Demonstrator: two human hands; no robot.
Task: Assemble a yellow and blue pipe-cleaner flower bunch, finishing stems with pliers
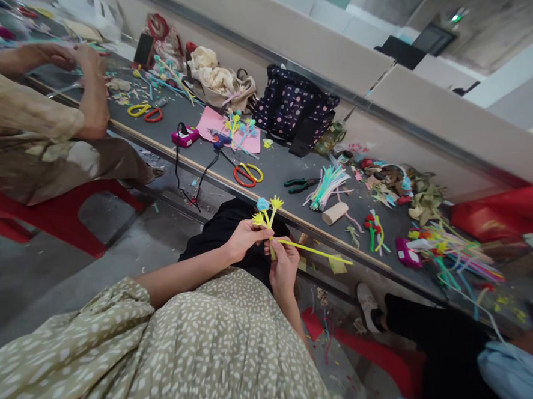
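A small bunch of pipe-cleaner flowers [276, 205], yellow with one blue bloom, stands upright between my two hands, close to the table's front edge. My left hand [244, 241] is closed around the stems just below the blooms. Lower down, my right hand [284, 262] pinches the stems. A long yellow pipe cleaner [320, 251] sticks out to the right from between my fingers, its free end in the air. The fingers cover where it meets the stems.
On the grey table [268, 163] lie scissors [245, 173], black-handled pliers [300, 185], a hot glue gun [221, 140], a pipe-cleaner bundle [328, 188] and a polka-dot bag [294, 105]. A person [32, 119] sits at left; another person's blue sleeve [511, 374] shows at right.
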